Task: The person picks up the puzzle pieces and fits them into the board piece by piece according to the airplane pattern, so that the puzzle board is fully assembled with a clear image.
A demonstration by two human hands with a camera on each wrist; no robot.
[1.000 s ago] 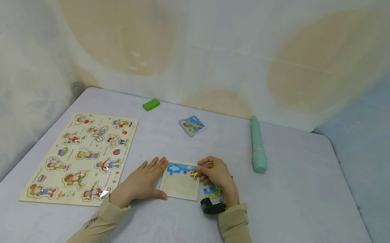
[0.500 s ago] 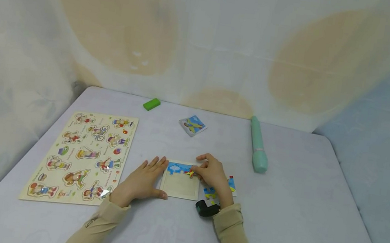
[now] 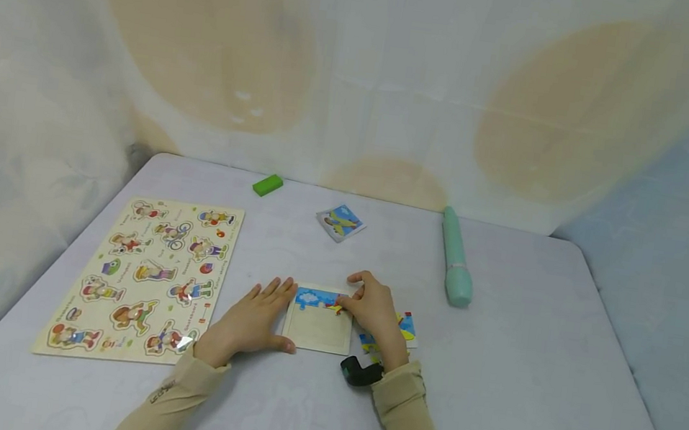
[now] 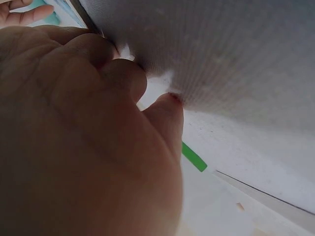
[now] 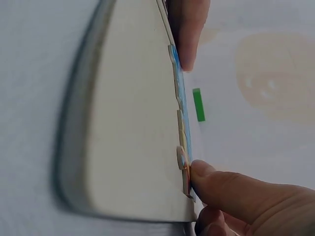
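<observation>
A small wooden jigsaw tray [image 3: 319,331] lies in front of me, its top strip filled with blue sky pieces [image 3: 309,297]. My left hand [image 3: 248,322] rests flat along the tray's left edge, fingers spread and thumb near the lower corner. At the upper right of the tray my right hand [image 3: 376,312] pinches a red and yellow puzzle piece [image 3: 334,307], partly covered by the fingers. In the right wrist view the thumb [image 5: 211,182] touches the end of the row of pieces. Several loose puzzle pieces [image 3: 409,327] lie beneath the right wrist, partly hidden.
A large wooden board [image 3: 131,318] with children's sports figures lies at the left. Farther back are a green block [image 3: 268,184], a small airplane picture card [image 3: 340,222] and a mint-green stick-like object with a thick end [image 3: 457,266]. A black device [image 3: 361,372] sits on the right wrist.
My right hand has moved slightly left, bringing the red and yellow piece over the tray's upper right; in the last half second it barely shifts. The left hand stays put.
</observation>
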